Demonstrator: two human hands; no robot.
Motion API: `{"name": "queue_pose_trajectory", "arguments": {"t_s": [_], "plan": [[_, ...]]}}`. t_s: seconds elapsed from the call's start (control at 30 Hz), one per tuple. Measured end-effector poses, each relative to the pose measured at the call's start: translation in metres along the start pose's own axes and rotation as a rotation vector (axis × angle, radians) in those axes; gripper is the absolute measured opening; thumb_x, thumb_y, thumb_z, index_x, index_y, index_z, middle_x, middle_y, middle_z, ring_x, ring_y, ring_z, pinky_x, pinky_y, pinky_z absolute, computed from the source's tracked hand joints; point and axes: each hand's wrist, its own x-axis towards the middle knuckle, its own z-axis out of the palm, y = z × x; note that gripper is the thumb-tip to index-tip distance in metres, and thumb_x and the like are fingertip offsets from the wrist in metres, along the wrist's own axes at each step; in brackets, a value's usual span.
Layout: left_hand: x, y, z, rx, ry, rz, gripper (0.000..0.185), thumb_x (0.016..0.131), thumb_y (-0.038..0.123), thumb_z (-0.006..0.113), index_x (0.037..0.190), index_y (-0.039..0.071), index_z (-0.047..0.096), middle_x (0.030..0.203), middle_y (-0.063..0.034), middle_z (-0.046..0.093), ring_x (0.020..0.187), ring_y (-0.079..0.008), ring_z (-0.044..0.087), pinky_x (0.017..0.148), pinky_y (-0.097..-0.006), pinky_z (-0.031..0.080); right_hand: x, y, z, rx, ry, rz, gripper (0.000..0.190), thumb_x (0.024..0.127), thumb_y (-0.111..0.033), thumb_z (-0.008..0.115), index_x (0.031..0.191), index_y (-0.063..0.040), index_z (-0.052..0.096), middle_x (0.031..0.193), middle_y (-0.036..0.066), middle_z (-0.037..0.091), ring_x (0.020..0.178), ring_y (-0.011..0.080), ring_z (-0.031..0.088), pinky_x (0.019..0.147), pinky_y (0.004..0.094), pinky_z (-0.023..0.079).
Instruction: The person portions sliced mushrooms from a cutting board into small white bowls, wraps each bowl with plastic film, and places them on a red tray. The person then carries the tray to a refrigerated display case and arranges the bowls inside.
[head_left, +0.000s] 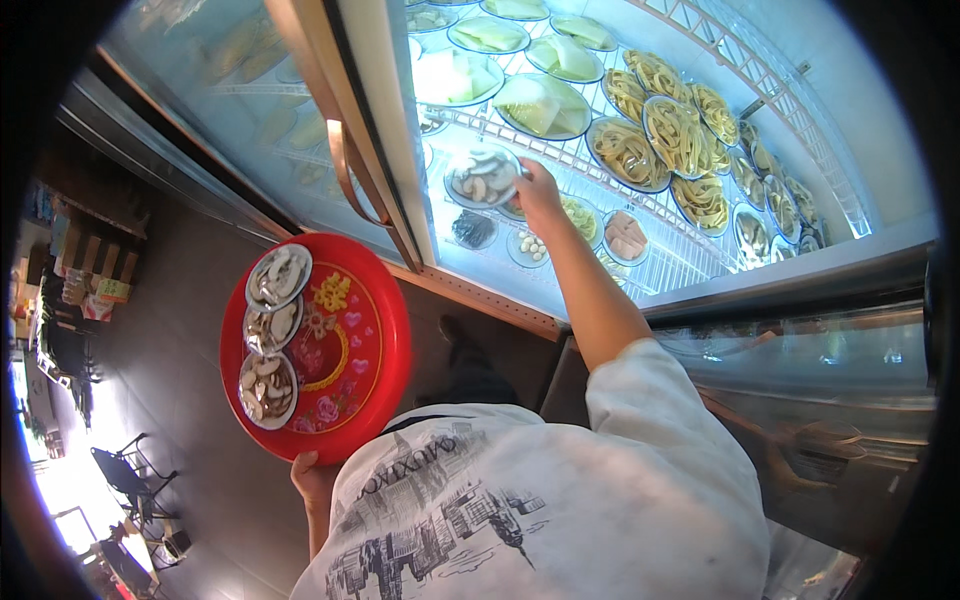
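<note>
My right hand (537, 196) reaches into a lit display refrigerator and grips the rim of a plastic-wrapped plate of sliced mushrooms (484, 178). At my left side, my left hand (310, 478) holds the edge of a round red tray (382, 360) printed with flowers and hearts; most of its fingers are hidden beneath. Three wrapped plates lie along the tray's left part: a top plate of pale slices (278, 277), a middle one (271, 324) partly under it, and a lower plate of mushroom slices (268, 390).
Wire shelves carry wrapped plates of pale green slices (543, 105) and wide noodles (679, 135). Lower down are small white balls (531, 247) and pinkish slices (625, 236). A glass door with a curved handle (349, 180) stands left of the opening. Folding chairs (131, 476) are on the floor.
</note>
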Motion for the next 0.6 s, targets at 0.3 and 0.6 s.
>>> {"name": "queue_pose_trajectory", "arguments": {"t_s": [0.3,0.6], "plan": [[-0.005,0.005,-0.007,0.104,0.116,0.095,0.082,0.07,0.015,0.063,0.149,0.005,0.045,0.147,-0.016,0.056,0.131,-0.0405,0.056,0.115,-0.0549,0.042,0.135,0.04,0.028,-1.09,-0.039,-0.373,0.037,0.096,-0.023,0.059,0.125,0.0,0.065,0.118,0.027,0.069,0.101,0.0396,0.071,0.091,0.0497,0.055],[-0.014,-0.001,0.033,0.127,0.103,0.138,0.085,0.068,0.016,0.063,0.15,0.004,0.043,0.147,-0.017,0.056,0.131,-0.0416,0.056,0.115,-0.0569,0.042,0.129,0.026,0.002,-1.374,-0.303,-0.31,0.044,0.103,-0.036,0.054,0.139,-0.012,0.061,0.135,0.025,0.063,0.123,0.0369,0.063,0.103,0.0474,0.048]]}}
